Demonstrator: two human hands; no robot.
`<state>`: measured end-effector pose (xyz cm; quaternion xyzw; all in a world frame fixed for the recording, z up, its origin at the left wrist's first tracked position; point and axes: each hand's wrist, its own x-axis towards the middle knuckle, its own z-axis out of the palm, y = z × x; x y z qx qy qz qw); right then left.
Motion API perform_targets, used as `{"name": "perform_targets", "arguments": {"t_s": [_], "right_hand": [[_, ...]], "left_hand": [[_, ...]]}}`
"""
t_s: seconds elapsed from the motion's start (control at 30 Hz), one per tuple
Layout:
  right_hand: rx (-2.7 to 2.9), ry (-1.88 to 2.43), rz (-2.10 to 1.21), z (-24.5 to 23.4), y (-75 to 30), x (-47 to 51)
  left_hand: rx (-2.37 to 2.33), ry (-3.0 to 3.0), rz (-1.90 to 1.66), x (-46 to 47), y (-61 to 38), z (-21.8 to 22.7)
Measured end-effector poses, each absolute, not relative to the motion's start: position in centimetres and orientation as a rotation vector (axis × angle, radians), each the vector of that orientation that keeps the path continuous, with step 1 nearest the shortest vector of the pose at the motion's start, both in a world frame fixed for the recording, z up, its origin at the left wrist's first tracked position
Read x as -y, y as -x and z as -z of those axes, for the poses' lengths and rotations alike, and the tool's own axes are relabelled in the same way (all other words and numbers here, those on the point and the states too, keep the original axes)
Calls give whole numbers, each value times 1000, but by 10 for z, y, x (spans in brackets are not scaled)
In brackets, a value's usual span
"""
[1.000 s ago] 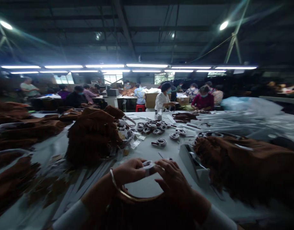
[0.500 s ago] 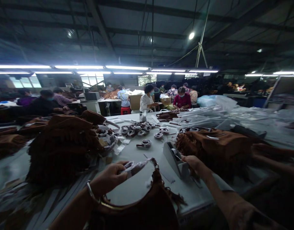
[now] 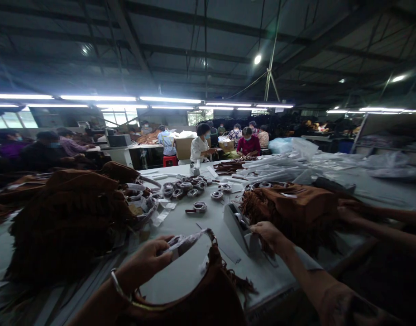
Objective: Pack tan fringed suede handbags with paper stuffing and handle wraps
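My left hand (image 3: pixel 156 256), closed, grips the wrapped strap (image 3: pixel 187 242) of a brown fringed bag (image 3: pixel 201 299). Whitish wrapping covers this strap, which rises from the bag's metal ring. The bag's curved top edge lies close in front of me, its lower part cut off by the view. At the front end of a grey tape dispenser (image 3: pixel 238 226), my right hand (image 3: pixel 270 235) pinches the end of the tape, which is small and dim. A strip of tape or pale patch (image 3: pixel 308 259) sits on my right forearm.
Brown fringed bags are piled at left (image 3: pixel 72 213) and right (image 3: pixel 289 199). A co-worker's hand (image 3: pixel 350 213) touches the right pile. Coiled wrapped straps (image 3: pixel 184 186) lie mid-table, with plastic-covered strips (image 3: pixel 279 168) behind. Other people sit farther back.
The view has turned slightly right, so everything appears shifted left. Both hands keep their holds on the wrapped strap and at the dispenser. The co-worker's hand stays at the right pile.
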<state>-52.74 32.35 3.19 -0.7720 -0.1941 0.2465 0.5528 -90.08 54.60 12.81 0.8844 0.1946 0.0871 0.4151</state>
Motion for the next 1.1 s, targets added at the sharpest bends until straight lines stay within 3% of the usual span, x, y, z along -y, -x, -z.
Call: {"name": "perform_targets", "arguments": {"t_s": [0.67,0.9,1.1], "right_hand": [[485,2117,-253,11,571,-284],[687,1489,-697,-52,693,-341],[707,1298,-840,-88,773,-402]], "left_hand": [[-546,-2214,-309,-544,905,-129],[-615,-2319,-436,-532,904,-125],[-633,-2437,-642,-520,918,-113]]}}
